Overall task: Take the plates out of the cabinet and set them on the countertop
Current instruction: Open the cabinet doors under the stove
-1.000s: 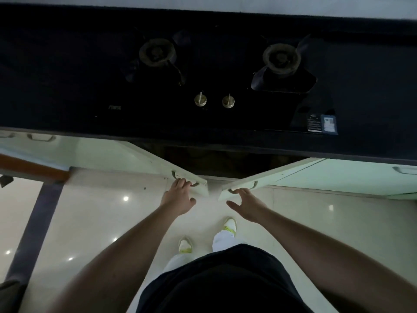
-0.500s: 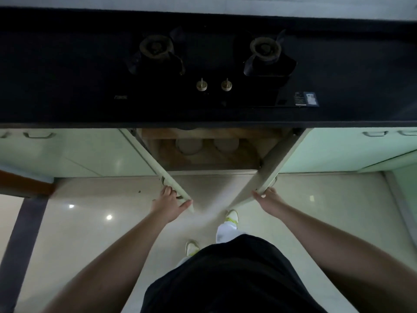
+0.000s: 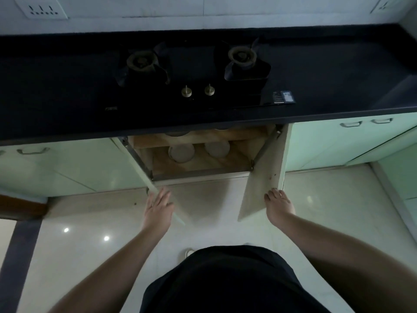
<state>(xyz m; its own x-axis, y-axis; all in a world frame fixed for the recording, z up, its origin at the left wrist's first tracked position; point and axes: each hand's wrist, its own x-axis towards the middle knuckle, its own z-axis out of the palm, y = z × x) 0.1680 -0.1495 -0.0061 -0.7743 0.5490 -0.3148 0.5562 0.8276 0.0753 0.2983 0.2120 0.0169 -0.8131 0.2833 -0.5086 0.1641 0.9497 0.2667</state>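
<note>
The cabinet (image 3: 200, 163) under the hob stands open with a wooden inside. Two stacks of white plates sit on its lower shelf, one on the left (image 3: 181, 152) and one on the right (image 3: 217, 149). Another pale dish (image 3: 176, 133) shows partly on the upper shelf, under the counter edge. My left hand (image 3: 158, 207) rests flat against the edge of the left door (image 3: 144, 175), fingers spread. My right hand (image 3: 278, 205) touches the lower edge of the right door (image 3: 264, 177). The dark countertop (image 3: 56, 86) runs across above.
A black two-burner gas hob (image 3: 194, 73) with two brass knobs sits in the countertop above the cabinet. Pale green doors with metal handles flank the opening on both sides. The floor is glossy light tile. A socket plate is on the wall at top left.
Both doors have swung from nearly shut to wide open, which reveals the plates inside. My hands moved apart with the doors, and my view has pulled back.
</note>
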